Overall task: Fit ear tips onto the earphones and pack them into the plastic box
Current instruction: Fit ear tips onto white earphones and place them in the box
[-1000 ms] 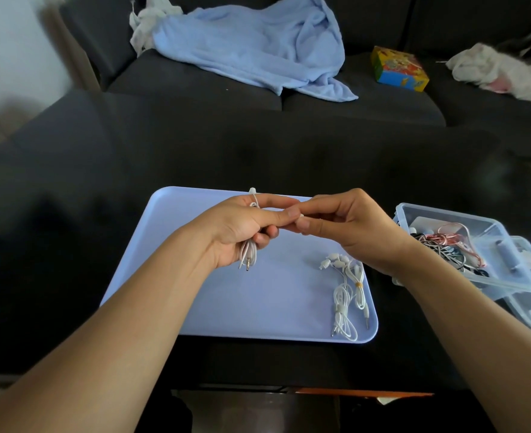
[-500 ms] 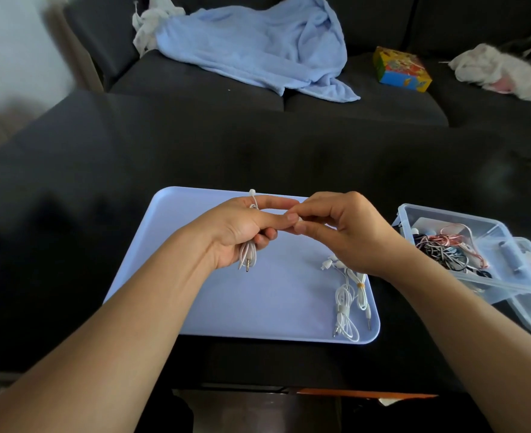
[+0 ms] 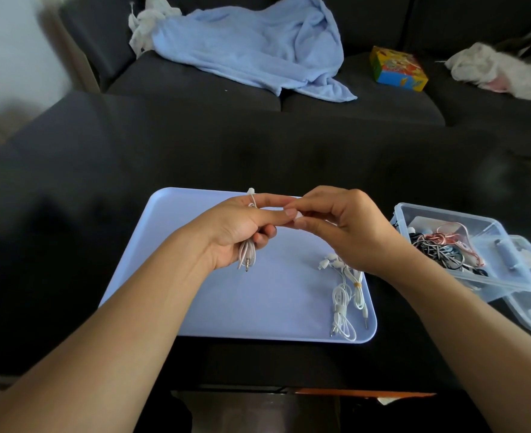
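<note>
White earphones (image 3: 248,251), head view: bundled cable gripped in left hand (image 3: 236,226) over the blue tray (image 3: 195,295); right hand (image 3: 345,226) pinches a small ear tip (image 3: 298,216) at the bud. Risk: tip slips, drops. Plastic box (image 3: 508,276) right, on table. No legible writing

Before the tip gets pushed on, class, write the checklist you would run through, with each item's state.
1. Left hand grips the coiled earphone: ok.
2. Right hand pinches a small white piece at the fingertips: ok.
3. Tip lined up with the earbud: cannot tell, fingers hide it.
4. Plastic box open, within reach: ok.
5. Spare earphones lie on the tray: ok.
</note>
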A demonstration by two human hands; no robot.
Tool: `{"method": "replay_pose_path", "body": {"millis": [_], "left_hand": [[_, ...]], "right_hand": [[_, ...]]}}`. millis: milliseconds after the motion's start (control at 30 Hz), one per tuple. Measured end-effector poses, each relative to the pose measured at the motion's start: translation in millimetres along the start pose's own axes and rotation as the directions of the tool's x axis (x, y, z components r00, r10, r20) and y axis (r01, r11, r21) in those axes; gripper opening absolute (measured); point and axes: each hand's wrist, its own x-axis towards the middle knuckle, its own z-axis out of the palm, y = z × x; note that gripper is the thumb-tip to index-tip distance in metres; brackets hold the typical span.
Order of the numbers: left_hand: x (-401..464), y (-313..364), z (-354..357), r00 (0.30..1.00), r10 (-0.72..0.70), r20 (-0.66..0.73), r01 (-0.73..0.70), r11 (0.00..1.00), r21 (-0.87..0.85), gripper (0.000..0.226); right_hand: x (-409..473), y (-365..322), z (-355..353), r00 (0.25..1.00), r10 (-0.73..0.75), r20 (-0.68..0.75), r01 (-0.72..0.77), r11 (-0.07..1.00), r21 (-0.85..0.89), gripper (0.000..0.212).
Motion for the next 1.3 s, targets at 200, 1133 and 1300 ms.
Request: {"method": "replay_pose_path", "body": {"millis": [200, 1133, 1300], "left_hand": [[-0.4, 0.7, -2.9, 1.0, 0.001, 0.005, -0.001, 1.0, -0.012, 0.027], [-1.5, -0.7, 4.1, 0.986, 0.164, -0.041, -0.161, 0.985, 0.059, 0.026], [-0.6, -1.5, 5.7, 0.976, 0.205, -0.079, -0.202, 0.978, 0.048, 0.02]], "right_hand": [[2.9, -2.0, -0.1, 0.999, -0.042, -0.002, 0.042, 0.998, -0.045, 0.023], [-1.9, -2.3, -0.8, 0.971, 0.173, -0.165, -0.121, 0.951, 0.283, 0.031], [-1.8, -3.8, -4.0, 0.95, 0.179, -0.257, -0.116, 0.963, 0.242, 0.027]]}}
